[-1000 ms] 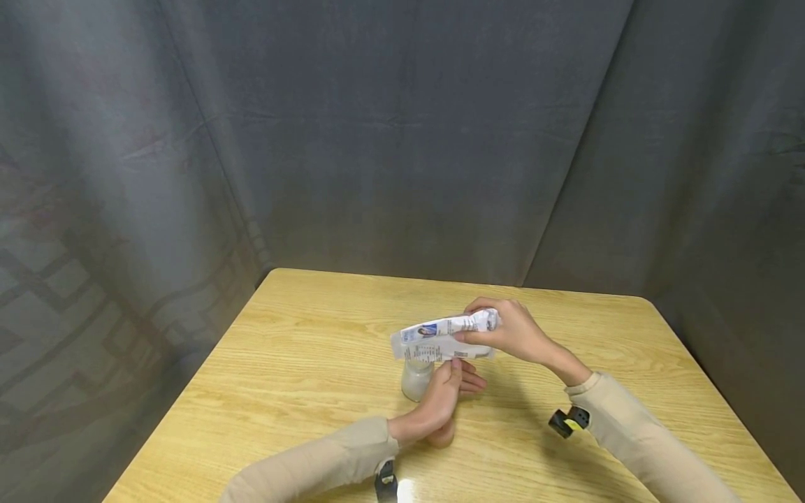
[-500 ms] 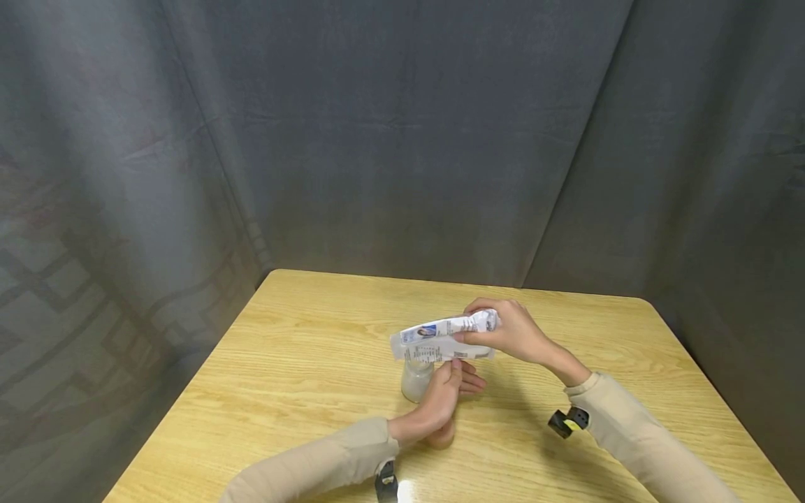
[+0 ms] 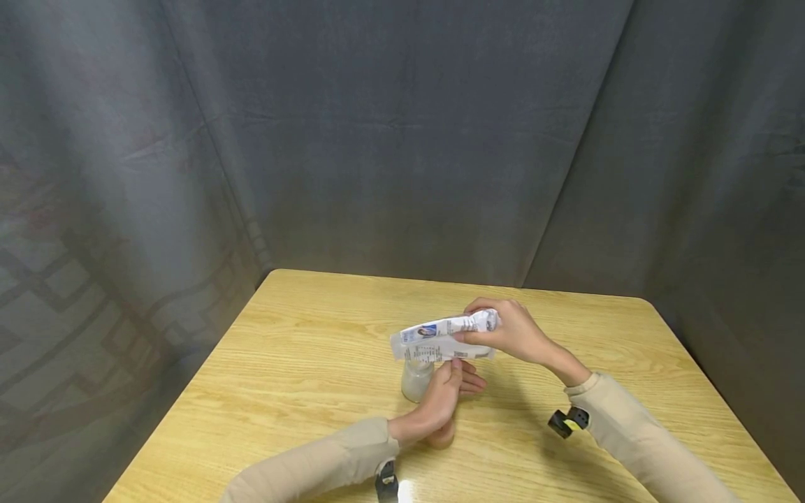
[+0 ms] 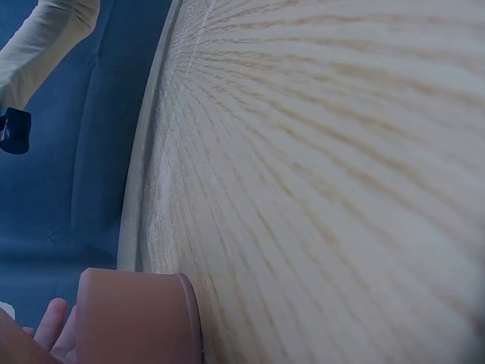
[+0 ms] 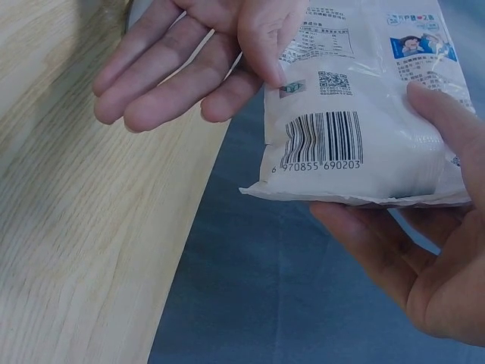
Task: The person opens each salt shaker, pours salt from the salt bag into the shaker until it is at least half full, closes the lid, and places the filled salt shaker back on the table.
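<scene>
My right hand (image 3: 511,331) grips a printed white plastic packet (image 3: 440,347), thumb on one side and fingers on the other. The packet lies sideways in the air, its far end over the mouth of a small clear glass jar (image 3: 415,383) with whitish contents. In the right wrist view, a barcode and a QR code face the camera. Beside the jar is my left hand (image 3: 441,392), fingers straight, thumb touching the packet's lower edge. Below the left wrist stands a pinkish-brown cylinder-shaped container (image 4: 136,315), mostly hidden by the wrist in the head view.
All this stands on a light wooden table (image 3: 302,349) with rounded corners. Dark grey curtains (image 3: 402,140) hang behind it and at both sides. Each sleeve carries a black wrist camera, such as the right wrist camera (image 3: 568,422).
</scene>
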`<state>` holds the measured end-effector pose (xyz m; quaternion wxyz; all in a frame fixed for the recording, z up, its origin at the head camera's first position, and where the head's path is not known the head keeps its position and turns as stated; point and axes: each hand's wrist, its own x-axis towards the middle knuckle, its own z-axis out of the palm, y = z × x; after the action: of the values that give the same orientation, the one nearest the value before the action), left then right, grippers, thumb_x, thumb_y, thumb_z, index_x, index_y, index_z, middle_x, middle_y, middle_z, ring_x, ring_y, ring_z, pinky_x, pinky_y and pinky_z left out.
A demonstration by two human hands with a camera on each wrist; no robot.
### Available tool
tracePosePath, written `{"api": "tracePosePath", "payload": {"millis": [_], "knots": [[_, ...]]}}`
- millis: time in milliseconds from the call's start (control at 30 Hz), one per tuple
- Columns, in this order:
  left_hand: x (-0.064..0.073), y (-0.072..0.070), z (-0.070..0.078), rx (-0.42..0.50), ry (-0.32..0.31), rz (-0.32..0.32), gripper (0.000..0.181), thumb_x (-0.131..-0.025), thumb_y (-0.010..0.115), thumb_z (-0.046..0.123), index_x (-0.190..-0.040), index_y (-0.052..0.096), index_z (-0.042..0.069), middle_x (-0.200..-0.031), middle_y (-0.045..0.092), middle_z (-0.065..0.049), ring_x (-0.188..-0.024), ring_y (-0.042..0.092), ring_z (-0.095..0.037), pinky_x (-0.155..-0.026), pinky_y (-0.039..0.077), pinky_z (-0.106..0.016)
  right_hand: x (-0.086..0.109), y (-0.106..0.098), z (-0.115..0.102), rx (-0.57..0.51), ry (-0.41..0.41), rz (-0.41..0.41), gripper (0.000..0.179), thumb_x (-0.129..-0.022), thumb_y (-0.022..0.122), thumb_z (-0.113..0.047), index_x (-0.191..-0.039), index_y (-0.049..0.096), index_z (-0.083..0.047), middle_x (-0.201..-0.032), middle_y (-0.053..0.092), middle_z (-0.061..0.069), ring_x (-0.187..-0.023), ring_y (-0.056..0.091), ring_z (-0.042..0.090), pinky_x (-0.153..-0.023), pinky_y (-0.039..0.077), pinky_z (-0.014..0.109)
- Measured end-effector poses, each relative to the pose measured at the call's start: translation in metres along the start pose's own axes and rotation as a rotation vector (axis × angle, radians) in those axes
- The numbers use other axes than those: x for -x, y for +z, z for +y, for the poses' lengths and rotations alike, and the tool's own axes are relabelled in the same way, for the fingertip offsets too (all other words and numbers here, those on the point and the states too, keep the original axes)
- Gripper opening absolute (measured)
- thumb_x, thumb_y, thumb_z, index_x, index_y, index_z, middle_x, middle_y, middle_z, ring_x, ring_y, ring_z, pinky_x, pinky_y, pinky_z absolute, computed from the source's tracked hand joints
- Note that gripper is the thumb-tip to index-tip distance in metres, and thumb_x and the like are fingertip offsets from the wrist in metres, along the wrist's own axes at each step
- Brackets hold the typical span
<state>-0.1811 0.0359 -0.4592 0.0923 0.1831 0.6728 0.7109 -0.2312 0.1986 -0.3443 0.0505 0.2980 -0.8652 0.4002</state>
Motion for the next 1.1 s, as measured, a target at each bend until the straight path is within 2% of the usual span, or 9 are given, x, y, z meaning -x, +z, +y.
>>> {"api": "tracePosePath", "payload": {"millis": [133, 600, 1100], "knots": [[0.0002, -0.0003, 0.0, -0.002, 0.0, 0.004, 0.047, -0.111, 0.019, 0.026, -0.116, 0.05, -0.008, -0.105, 0.067, -0.023, -0.1, 0.067, -0.038, -0.093, 0.054, -0.048, 0.0001, -0.0001, -0.0008, 0.005, 0.003, 0.001, 0.032, -0.078, 0.086, -0.026, -0.102, 0.072, -0.01, -0.086, 0.072, -0.004, -0.063, 0.064, 0.008, -0.048, 0.052, 0.025], [-0.0017, 0.0017, -0.0019, 0.049, -0.015, 0.024, 0.046, -0.111, 0.018, 0.021, -0.115, 0.048, -0.012, -0.106, 0.064, -0.032, -0.102, 0.063, -0.049, -0.095, 0.052, -0.052, 0.0004, 0.0005, -0.0003, 0.014, 0.006, 0.006, 0.033, -0.078, 0.087, -0.026, -0.102, 0.072, -0.01, -0.087, 0.072, -0.003, -0.062, 0.064, 0.008, -0.048, 0.051, 0.025], [-0.0011, 0.0006, -0.0017, 0.034, -0.012, 0.017, 0.046, -0.111, 0.018, 0.023, -0.117, 0.048, -0.011, -0.106, 0.065, -0.029, -0.102, 0.064, -0.045, -0.094, 0.054, -0.048, 0.001, 0.001, 0.0009, 0.02, 0.004, 0.009, 0.033, -0.078, 0.086, -0.026, -0.103, 0.071, -0.01, -0.086, 0.072, -0.004, -0.061, 0.063, 0.008, -0.048, 0.051, 0.025]]}}
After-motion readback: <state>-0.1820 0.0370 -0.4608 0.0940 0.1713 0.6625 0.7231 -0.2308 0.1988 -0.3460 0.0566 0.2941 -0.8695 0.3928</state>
